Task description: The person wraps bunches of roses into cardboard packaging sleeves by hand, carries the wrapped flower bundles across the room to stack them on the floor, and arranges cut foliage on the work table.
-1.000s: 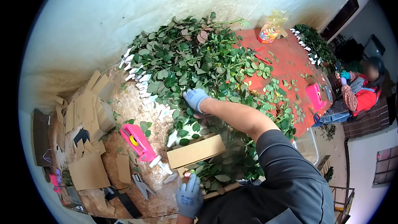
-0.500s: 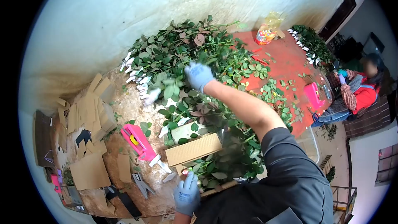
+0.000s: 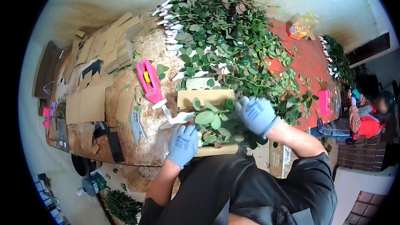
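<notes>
My right hand, in a pale blue glove, is closed around the leafy stem of a rose. This rose's white-wrapped head points left, its green leaves lying over the bundle. My left hand, gloved alike, has its fingers bent at the left end of the bundle, close beneath the wrapped head; whatever they grip is hidden. A corrugated cardboard piece stands along the bundle's far side, and another cardboard edge runs along the near side. Leaves cover most of the stems between.
Many white-wrapped roses are piled at the back. A pink tape dispenser and a grey stapler-like tool lie left, beyond them cardboard sheets. A co-worker in red sits at right near another pink dispenser.
My right hand has come back from the rose pile toward me, bringing a white-wrapped rose onto the bundle. My left hand stays at the bundle's left end. The camera view has shifted.
</notes>
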Available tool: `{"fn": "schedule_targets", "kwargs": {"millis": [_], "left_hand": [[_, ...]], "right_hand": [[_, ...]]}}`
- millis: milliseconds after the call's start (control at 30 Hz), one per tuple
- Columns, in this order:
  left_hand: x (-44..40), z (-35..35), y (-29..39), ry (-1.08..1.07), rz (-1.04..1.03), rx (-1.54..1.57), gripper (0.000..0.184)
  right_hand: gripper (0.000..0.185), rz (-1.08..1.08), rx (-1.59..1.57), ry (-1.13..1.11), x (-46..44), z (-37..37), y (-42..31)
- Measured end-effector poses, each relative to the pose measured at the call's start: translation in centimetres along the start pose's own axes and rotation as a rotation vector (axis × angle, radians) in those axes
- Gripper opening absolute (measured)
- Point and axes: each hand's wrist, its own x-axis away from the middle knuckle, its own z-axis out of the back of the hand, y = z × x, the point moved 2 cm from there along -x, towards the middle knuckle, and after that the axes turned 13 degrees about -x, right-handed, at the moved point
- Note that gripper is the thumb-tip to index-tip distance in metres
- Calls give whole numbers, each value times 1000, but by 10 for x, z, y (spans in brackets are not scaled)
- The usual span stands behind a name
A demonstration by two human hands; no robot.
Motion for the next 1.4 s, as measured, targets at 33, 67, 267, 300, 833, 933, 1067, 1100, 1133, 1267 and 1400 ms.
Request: {"fn": "schedule_targets", "kwargs": {"millis": [33,67,267,300,833,933,1067,1100,1133,1267,1400], "left_hand": [[1,-1,0,-41,12,0,35],[1,-2,0,-82,20,-2,33],[3,-13,-1,53,-8,-35,35],[4,-14,-2,51,-12,-56,36],[1,-7,0,-40,-7,-17,28],[4,-18,-4,-6,-30,-43,40],[0,-11,-3,-24,-71,-57,42],[-2,-6,-2,-21,-88,-72,41],[-5,-1,-2,-17,-104,-87,41],[-19,10,-17,160,-9,-165,40],[-43,12,-29,65,-35,-375,24]], "right_hand": [[16,13,-32,-32,5,-11,-2],[16,0,-39,-52,5,-31,1],[14,-46,107,-5,1,-89,11],[13,-70,159,-14,1,-86,5],[20,287,-117,319,-59,-82,-67],[23,301,-149,312,-59,-86,-62],[15,307,-236,260,-64,-85,-55],[15,281,-251,268,-64,-87,-53],[14,312,-274,300,-64,-90,-52],[13,356,-295,329,-67,-96,-48],[13,378,-288,295,-69,-96,-47]]}}
